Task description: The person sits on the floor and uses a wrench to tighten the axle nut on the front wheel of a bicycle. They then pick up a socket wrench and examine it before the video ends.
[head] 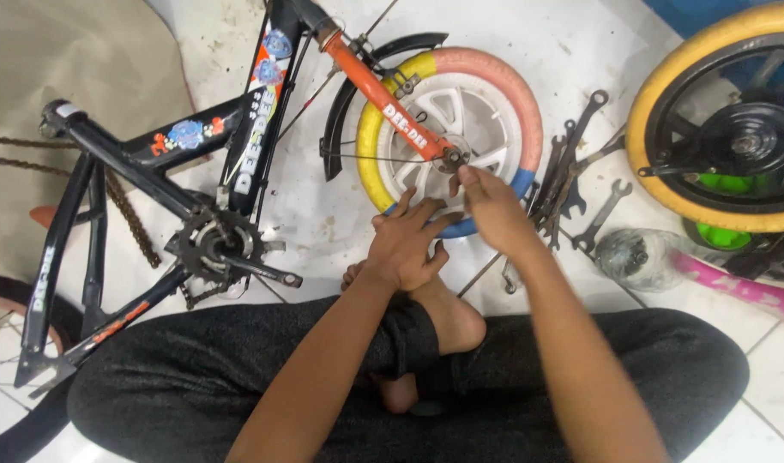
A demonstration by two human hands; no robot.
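my right hand [495, 210] fingers pinch the axle nut [453, 159] at the small wheel [495, 77] hub; left hand [405, 244] fingers spread on its tyre below. one small wheel, about five wrenches [572, 171] just right.

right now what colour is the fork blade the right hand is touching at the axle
Orange, with white lettering; the fork blade shows best in the head view, ending where the right hand pinches the axle.

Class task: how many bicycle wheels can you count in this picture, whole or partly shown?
3: small multicoloured wheel at the right hand; yellow-tyred wheel top right; dark tyre at left edge. More may be out of frame.
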